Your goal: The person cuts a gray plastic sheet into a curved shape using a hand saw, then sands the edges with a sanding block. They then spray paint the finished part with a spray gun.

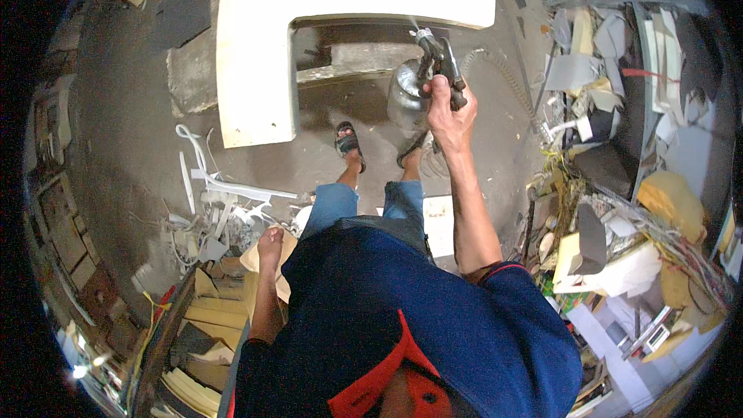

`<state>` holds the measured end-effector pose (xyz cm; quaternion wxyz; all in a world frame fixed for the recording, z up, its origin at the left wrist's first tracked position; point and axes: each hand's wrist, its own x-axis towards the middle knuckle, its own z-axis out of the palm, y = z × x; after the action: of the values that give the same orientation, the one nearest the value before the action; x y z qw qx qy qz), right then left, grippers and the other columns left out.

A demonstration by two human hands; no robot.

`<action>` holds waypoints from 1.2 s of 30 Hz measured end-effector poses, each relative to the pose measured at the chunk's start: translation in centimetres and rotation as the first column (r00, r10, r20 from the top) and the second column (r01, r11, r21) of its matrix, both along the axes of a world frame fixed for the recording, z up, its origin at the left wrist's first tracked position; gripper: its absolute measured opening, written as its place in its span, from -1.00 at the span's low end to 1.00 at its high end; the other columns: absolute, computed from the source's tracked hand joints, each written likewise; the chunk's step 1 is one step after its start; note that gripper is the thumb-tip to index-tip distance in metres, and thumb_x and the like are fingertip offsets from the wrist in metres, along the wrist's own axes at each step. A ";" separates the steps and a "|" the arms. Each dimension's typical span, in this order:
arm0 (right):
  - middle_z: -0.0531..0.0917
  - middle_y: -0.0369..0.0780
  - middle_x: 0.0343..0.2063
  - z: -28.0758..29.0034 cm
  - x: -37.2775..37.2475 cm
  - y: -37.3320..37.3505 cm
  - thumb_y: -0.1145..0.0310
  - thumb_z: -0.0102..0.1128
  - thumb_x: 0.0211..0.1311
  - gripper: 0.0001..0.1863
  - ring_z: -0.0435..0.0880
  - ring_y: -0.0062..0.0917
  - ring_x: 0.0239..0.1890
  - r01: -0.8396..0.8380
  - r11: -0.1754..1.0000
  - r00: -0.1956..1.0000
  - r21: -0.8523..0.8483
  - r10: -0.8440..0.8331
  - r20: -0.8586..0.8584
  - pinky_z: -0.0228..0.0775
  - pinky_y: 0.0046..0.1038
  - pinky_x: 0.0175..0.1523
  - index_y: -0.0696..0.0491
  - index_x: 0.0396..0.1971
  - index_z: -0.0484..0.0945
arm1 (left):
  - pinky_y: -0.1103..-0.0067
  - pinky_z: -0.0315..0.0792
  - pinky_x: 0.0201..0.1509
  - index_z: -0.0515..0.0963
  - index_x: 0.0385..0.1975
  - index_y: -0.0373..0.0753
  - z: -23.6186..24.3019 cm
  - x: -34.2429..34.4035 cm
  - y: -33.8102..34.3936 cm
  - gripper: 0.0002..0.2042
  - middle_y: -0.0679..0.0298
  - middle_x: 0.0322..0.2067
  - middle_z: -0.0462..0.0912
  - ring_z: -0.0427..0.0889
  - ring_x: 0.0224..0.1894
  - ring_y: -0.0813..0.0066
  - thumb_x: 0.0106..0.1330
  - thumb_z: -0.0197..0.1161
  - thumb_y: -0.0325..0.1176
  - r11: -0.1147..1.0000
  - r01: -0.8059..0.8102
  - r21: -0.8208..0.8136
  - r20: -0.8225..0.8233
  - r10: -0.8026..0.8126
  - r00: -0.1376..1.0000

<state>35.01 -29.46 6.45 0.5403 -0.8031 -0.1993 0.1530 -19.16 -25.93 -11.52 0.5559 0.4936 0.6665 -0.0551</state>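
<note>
My right hand [451, 116] grips a spray gun [441, 62] with a dark body and a metal nozzle. A round metal cup [409, 97] hangs beside the gun's handle. The nozzle points at the inner edge of a large white L-shaped foam piece [255, 54], and a faint mist shows between them. Down at my left side, my left hand [271, 246] has its fingers curled closed. Whatever it may hold is hidden. Behind it is a tan sheet [251, 260].
A coiled hose [507, 73] runs on the floor right of the gun. White foam strips [224, 184] and scraps lie at the left. Shelving [635, 93] with offcuts stands at the right, above tangled cords [553, 166]. Boards [193, 77] lie under the foam piece.
</note>
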 end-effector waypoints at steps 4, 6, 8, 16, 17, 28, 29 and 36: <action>0.65 -0.21 -0.54 0.4 -1.1 1.6 0.00 0.21 0.39 -0.55 0.60 -0.56 -0.44 -0.128 0.991 0.991 -0.042 0.130 0.043 0.46 -0.41 -0.30 0.16 -0.12 0.62 | 0.54 0.49 -0.19 0.60 -0.06 -0.37 0.0 -0.6 -1.2 -0.64 0.24 -0.30 0.70 0.60 -0.33 0.49 0.39 0.27 -0.16 0.999 0.000 0.038 0.008 0.000 1.000; 0.67 -0.18 -0.52 0.4 -1.7 2.7 -0.01 0.21 0.39 -0.54 0.64 -0.52 -0.41 -0.164 0.986 0.984 -0.021 0.165 0.070 0.48 -0.40 -0.27 0.15 -0.11 0.62 | 0.53 0.50 -0.20 0.61 -0.07 -0.37 0.0 -1.1 -2.3 -0.63 0.20 -0.34 0.71 0.62 -0.35 0.48 0.37 0.29 -0.15 0.995 -0.019 0.094 -0.022 0.022 1.000; 0.69 -0.17 -0.49 0.6 -2.2 3.2 -0.02 0.22 0.38 -0.53 0.66 -0.51 -0.39 -0.232 0.972 0.971 -0.034 0.234 0.043 0.49 -0.39 -0.25 0.15 -0.09 0.62 | 0.52 0.50 -0.20 0.61 -0.08 -0.36 0.0 -1.7 -3.4 -0.63 0.16 -0.35 0.71 0.64 -0.35 0.45 0.37 0.29 -0.14 0.995 -0.050 0.087 -0.070 0.056 0.996; 0.68 -0.15 -0.44 1.3 -2.7 4.3 -0.01 0.21 0.39 -0.53 0.65 -0.51 -0.36 -0.489 0.873 0.872 0.007 0.488 0.030 0.48 -0.41 -0.22 0.16 -0.10 0.61 | 0.47 0.54 -0.13 0.62 -0.08 -0.36 -1.4 -2.5 -9.5 -0.62 0.08 -0.26 0.73 0.70 -0.24 0.37 0.36 0.30 -0.12 0.960 -0.243 0.141 0.046 0.238 0.970; 0.67 -0.19 -0.46 1.4 -2.5 4.2 -0.05 0.16 0.41 -0.51 0.61 -0.53 -0.38 -0.527 0.850 0.849 0.000 0.526 0.053 0.45 -0.43 -0.24 0.16 -0.17 0.62 | 0.43 0.53 -0.08 0.62 -0.06 -0.33 -1.7 -2.4 -10.2 -0.62 0.06 -0.20 0.73 0.71 -0.17 0.32 0.36 0.28 -0.12 0.976 -0.164 0.146 -0.096 0.179 0.979; 0.71 0.02 -0.20 3.5 -0.4 1.2 0.13 0.30 0.30 -0.51 0.73 -0.25 -0.14 -0.870 0.476 0.481 -0.126 0.876 -0.017 0.52 -0.31 -0.03 0.23 0.03 0.56 | 0.56 0.35 -0.37 0.62 -0.36 -0.33 -1.7 5.8 -22.9 -0.76 0.39 -0.57 0.51 0.42 -0.47 0.63 0.35 0.30 -0.24 0.879 -0.457 0.132 0.005 0.461 0.887; 0.71 0.02 -0.21 3.8 -0.5 1.0 0.12 0.30 0.30 -0.50 0.73 -0.25 -0.15 -0.890 0.434 0.441 -0.141 0.898 -0.016 0.52 -0.31 -0.03 0.23 0.03 0.56 | 0.60 0.34 -0.37 0.62 -0.36 -0.35 -1.6 7.0 -23.8 -0.79 0.43 -0.56 0.53 0.44 -0.46 0.65 0.34 0.33 -0.30 0.801 -0.596 0.053 0.064 0.593 0.803; 0.71 0.03 -0.30 6.0 -1.6 1.4 0.06 0.25 0.34 -0.50 0.72 -0.33 -0.23 -0.950 0.302 0.311 -0.076 0.930 -0.195 0.52 -0.31 -0.10 0.21 0.00 0.58 | 0.55 0.48 -0.23 0.65 -0.11 -0.34 -1.1 10.6 -27.2 -0.67 0.27 -0.37 0.71 0.61 -0.33 0.53 0.32 0.34 -0.20 0.821 -0.570 -0.031 -0.058 0.567 0.821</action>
<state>33.38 -28.05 12.47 0.2857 -0.5691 -0.5852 0.5021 -8.51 -53.08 -12.64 0.5430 0.2581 0.7944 0.0863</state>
